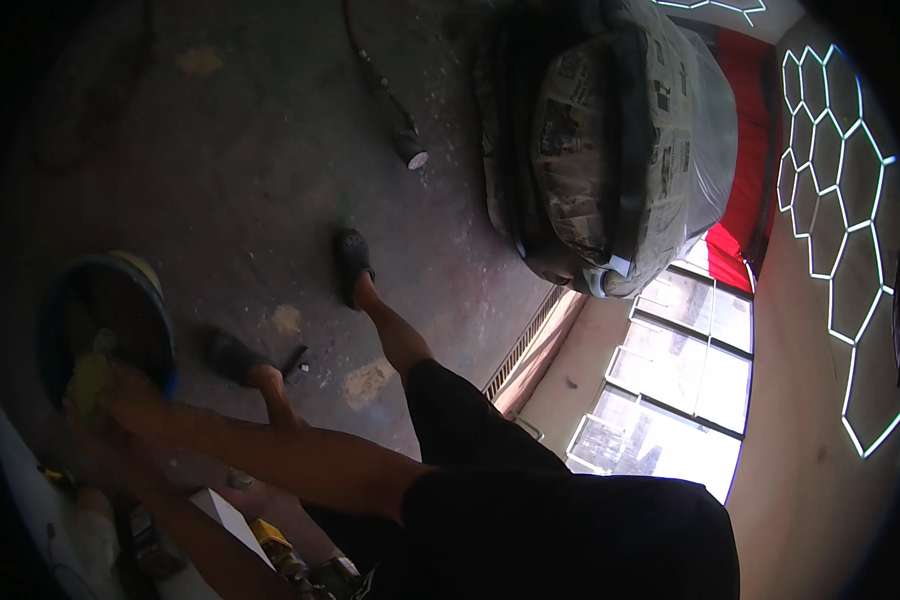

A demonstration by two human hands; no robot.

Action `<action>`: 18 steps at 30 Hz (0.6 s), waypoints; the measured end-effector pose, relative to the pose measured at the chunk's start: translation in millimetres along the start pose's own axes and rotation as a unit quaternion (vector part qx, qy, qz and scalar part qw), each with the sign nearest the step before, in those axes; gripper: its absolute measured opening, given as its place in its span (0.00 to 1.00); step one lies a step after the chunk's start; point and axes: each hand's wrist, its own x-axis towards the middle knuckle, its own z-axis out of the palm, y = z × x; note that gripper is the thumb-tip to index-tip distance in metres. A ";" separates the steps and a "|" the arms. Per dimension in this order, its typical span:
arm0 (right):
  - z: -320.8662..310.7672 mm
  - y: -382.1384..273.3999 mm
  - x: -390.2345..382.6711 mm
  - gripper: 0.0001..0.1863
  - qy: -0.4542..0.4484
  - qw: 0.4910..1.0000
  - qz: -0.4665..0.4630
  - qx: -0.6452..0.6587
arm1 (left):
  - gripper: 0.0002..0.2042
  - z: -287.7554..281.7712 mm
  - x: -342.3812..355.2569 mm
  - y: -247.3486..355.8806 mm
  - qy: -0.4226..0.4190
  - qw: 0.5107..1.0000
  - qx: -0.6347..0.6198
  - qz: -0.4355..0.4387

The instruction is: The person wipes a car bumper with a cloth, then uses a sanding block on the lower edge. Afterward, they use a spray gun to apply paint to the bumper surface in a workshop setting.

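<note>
Over the left side of a dark bucket (170, 335) with a bluish rim, both my hands are together on a yellow-green cloth (90, 380), bunched up; its exact kind is blurred, and a sponge is possible. My right hand (138, 400) comes in from the right with its fingers closed against the cloth. Just below it, dim and smeared, my left hand (95, 435) appears closed on the cloth's lower part. The bucket stands on the floor, its inside dark; I cannot make out what it holds.
A car (580, 150) masked with newspaper and plastic film stands at the upper right. A hose with a round-ended tool (410, 150) lies on the concrete floor. My clog-clad feet stand beside the bucket, near a small dark object (295, 360). A white box (235, 525) is at lower left.
</note>
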 end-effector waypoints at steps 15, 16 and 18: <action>7.1 14.3 45.9 0.27 -0.027 0.990 0.100 0.101 | 0.30 13.4 4.6 0.0 -0.048 0.996 0.053 0.060; 13.4 18.7 45.0 0.23 -0.005 0.991 0.083 0.109 | 0.29 22.2 3.0 15.0 -0.047 0.984 -0.155 -0.069; 31.2 23.2 39.8 0.17 0.032 0.990 0.049 0.128 | 0.30 20.6 3.9 31.6 -0.045 0.972 -0.209 -0.095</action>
